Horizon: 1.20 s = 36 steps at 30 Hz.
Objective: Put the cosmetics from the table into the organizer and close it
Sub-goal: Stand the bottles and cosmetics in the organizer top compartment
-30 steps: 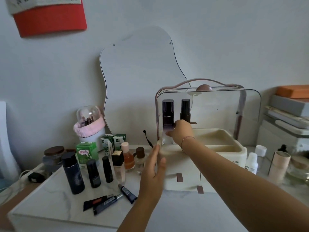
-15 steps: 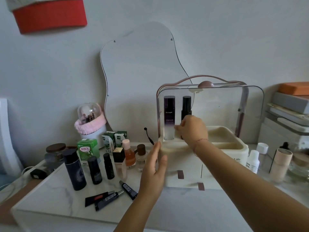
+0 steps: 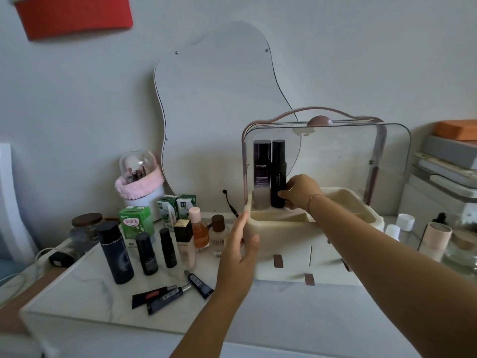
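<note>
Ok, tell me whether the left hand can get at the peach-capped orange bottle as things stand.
Probably yes. The left hand rests on the organizer's left side, the orange bottle stands just to its left, and only the brown-capped bottle stands between them.

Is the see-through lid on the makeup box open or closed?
Open: the clear plastic lid stands raised behind the cream organizer box, its compartments uncovered.

Organizer (image 3: 296,254) tray was open on top, lid (image 3: 348,156) raised behind; two tall bottles (image 3: 269,174) filled its back-left corner, right part free. Left of it, upright bottles (image 3: 144,249) crowded the table (image 3: 85,293); front edge clear except tubes (image 3: 165,295).
</note>
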Motion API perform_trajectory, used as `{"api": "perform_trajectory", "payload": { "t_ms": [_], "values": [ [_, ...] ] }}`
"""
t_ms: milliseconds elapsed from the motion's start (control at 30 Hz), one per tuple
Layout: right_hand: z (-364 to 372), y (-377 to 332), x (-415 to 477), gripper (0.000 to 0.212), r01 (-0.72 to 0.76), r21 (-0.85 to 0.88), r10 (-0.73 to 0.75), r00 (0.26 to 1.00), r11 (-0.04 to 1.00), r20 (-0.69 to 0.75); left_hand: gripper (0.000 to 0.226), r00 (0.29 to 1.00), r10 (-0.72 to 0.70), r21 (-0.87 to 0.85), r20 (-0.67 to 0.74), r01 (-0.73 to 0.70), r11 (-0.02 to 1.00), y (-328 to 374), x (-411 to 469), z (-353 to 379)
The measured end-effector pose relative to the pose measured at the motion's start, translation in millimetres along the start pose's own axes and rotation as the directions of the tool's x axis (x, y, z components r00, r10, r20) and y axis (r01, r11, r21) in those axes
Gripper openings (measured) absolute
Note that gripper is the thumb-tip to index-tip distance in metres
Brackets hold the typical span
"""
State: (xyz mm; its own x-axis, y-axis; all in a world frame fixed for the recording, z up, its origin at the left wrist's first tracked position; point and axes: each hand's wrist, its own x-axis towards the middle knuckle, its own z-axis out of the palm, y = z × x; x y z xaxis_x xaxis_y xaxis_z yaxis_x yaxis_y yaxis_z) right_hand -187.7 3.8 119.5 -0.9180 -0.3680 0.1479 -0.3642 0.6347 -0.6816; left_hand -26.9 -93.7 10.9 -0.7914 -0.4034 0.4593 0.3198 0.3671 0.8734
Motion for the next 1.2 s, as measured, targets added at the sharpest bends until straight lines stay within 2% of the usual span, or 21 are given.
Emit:
{"api": "perform_trajectory", "payload": {
  "t_ms": [200, 300, 433, 500, 533, 567, 600, 633, 667, 700, 733, 767, 867, 933, 1000, 1100, 1200],
  "values": [
    [5, 3, 4, 0.026, 0.016, -0.027, -0.016, 1.0, 0.999, -0.005, 0.049, 1.0, -0.006, 0.018, 0.014, 0.006, 1.0, -1, -2, 1],
    [4, 3, 1, 0.034, 0.002, -0.071, -0.004, 1.0, 0.997, -0.024, 0.048, 1.0, -0.019, 0.018, 0.021, 0.018, 1.0, 2, -2, 0],
    [2, -6, -24, 0.042, 0.098, -0.133, -0.122, 0.975, 0.986, -0.188, 0.045, 0.998, -0.037, 0.035, 0.059, 0.035, 0.999, 8, -3, -4],
    [4, -7, -51, 0.041, 0.229, -0.107, -0.25, 0.923, 0.968, -0.293, 0.04, 1.0, -0.014, 0.083, -0.026, 0.016, 0.996, 12, -5, -13],
    [5, -6, -66, 0.04, 0.3, -0.117, -0.322, 0.884, 0.947, -0.339, 0.036, 0.987, 0.035, 0.111, -0.155, -0.018, 0.994, 13, -6, -22],
    [7, -3, -81, 0.038, 0.357, -0.137, -0.382, 0.846, 0.924, -0.371, 0.031, 0.938, 0.092, 0.127, -0.334, -0.052, 0.991, 14, -6, -36],
    [9, 2, -94, 0.035, 0.386, -0.163, -0.418, 0.821, 0.908, -0.389, 0.026, 0.841, 0.137, 0.14, -0.524, -0.074, 0.987, 13, -6, -55],
    [9, 8, -104, 0.032, 0.387, -0.191, -0.431, 0.81, 0.902, -0.397, 0.024, 0.713, 0.171, 0.167, -0.681, -0.076, 0.983, 10, -4, -77],
    [10, 15, -111, 0.029, 0.369, -0.218, -0.428, 0.812, 0.903, -0.398, 0.026, 0.591, 0.188, 0.196, -0.784, -0.051, 0.979, 4, -3, -102],
    [11, 22, -115, 0.026, 0.348, -0.244, -0.42, 0.82, 0.905, -0.389, 0.033, 0.511, 0.178, 0.207, -0.841, 0.0, 0.978, -3, -3, -127],
    [13, 28, -119, 0.023, 0.334, -0.271, -0.418, 0.827, 0.903, -0.375, 0.041, 0.484, 0.14, 0.197, -0.864, 0.069, 0.978, -12, -3, -148],
    [16, 33, -121, 0.02, 0.328, -0.298, -0.424, 0.831, 0.896, -0.36, 0.05, 0.497, 0.078, 0.173, -0.864, 0.148, 0.974, -22, -3, -166],
    [27, 42, -124, 0.016, 0.319, -0.355, -0.444, 0.819, 0.879, -0.363, 0.069, 0.613, -0.09, 0.147, -0.785, 0.326, 0.934, -51, -5, -201],
    [32, 44, -124, 0.019, 0.322, -0.355, -0.451, 0.805, 0.878, -0.385, 0.073, 0.703, -0.131, 0.164, -0.699, 0.336, 0.927, -66, -6, -213],
    [33, 45, -124, 0.027, 0.329, -0.34, -0.451, 0.8, 0.881, -0.395, 0.064, 0.768, -0.152, 0.168, -0.622, 0.32, 0.932, -74, -5, -220],
    [33, 46, -124, 0.03, 0.335, -0.321, -0.446, 0.803, 0.886, -0.395, 0.039, 0.803, -0.144, 0.202, -0.578, 0.312, 0.928, -77, -5, -223],
    [31, 44, -127, 0.024, 0.334, -0.304, -0.435, 0.815, 0.892, -0.382, 0.034, 0.771, -0.088, 0.23, -0.63, 0.294, 0.928, -65, -10, -220]
  ]
}}
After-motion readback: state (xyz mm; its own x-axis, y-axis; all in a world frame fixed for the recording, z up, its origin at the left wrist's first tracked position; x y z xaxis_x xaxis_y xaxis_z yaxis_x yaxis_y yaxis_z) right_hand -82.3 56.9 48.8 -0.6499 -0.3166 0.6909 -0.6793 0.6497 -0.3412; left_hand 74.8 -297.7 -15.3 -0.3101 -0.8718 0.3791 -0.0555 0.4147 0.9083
